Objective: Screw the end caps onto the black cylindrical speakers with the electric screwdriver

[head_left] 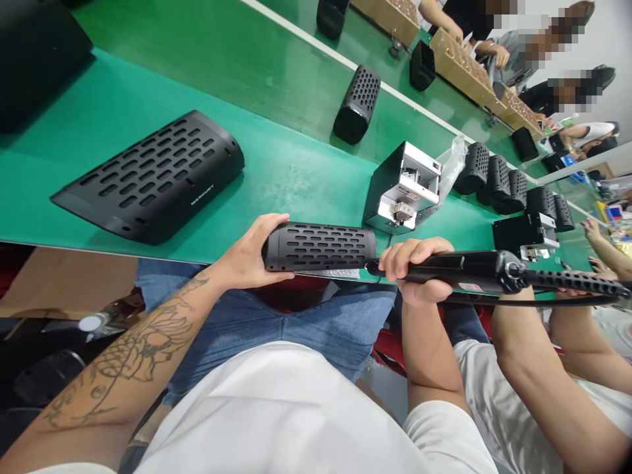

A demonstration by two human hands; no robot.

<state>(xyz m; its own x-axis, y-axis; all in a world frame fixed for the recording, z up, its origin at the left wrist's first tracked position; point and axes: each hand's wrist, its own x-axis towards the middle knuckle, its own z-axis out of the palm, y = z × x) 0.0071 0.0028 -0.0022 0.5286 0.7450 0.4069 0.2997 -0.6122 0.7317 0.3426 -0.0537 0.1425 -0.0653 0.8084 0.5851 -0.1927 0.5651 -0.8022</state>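
White shirt front (291, 421) closest to camera, mine, with my jeans (326, 322) past it at the bench edge. My left hand (259, 253) grips the left end of a black slotted casing (323, 247), thumb above, fingers below. Casing lies sideways at the front edge of the green bench mat (296, 171), right in front of me; can't tell if it rests there or is lifted. Bit of clear wrap (340, 272) shows under its lower edge.

My right hand (419, 270) is wrapped round a black power screwdriver (474, 270), held about level, its tip at the casing's right end; contact too small to tell. Cable (533, 301) runs off to the right.

Left on mat: bigger slotted unit marked MERKURY (162, 178), tilted in view. Beyond the casing, to the right: black-and-silver machine (402, 187), clear plastic bag (451, 164) just behind it. Farther right, row of slotted units (471, 168). One more unit (360, 99) on the green strip ahead. Co-worker's arm (548, 368) at my right; others across the line.
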